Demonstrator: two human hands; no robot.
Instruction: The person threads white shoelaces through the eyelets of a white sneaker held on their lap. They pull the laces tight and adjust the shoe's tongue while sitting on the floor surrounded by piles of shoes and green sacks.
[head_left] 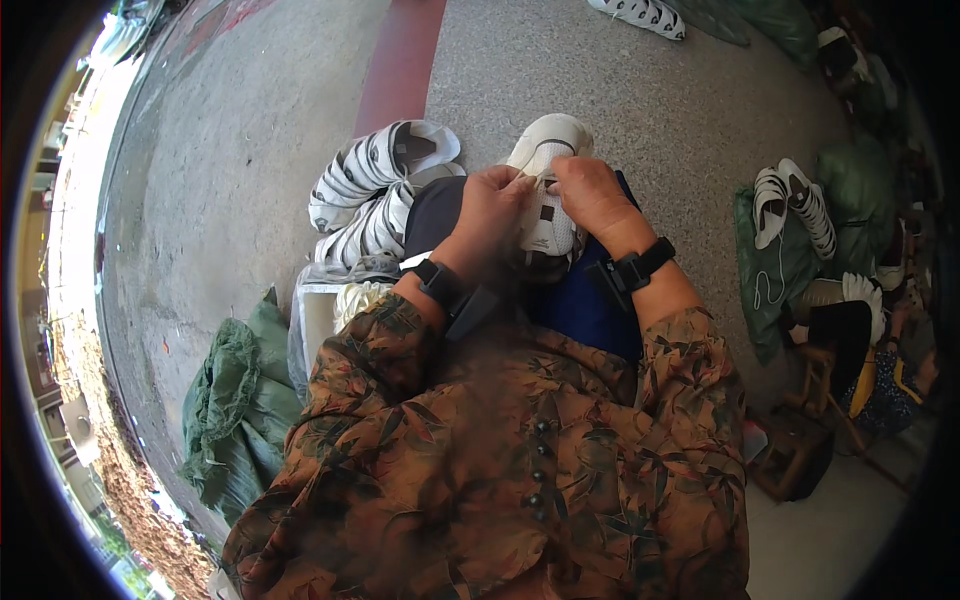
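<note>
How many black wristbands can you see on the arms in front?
2. One black wristband goes around the person's left wrist, and the other wristband goes around the right wrist. Neither is fully hidden.

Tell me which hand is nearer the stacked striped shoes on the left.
Left. The left hand is just right of the striped shoes; the right hand is farther right, across the single shoe.

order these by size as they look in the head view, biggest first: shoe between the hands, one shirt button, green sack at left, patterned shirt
1. Patterned shirt
2. Green sack
3. Shoe
4. Shirt button
</note>
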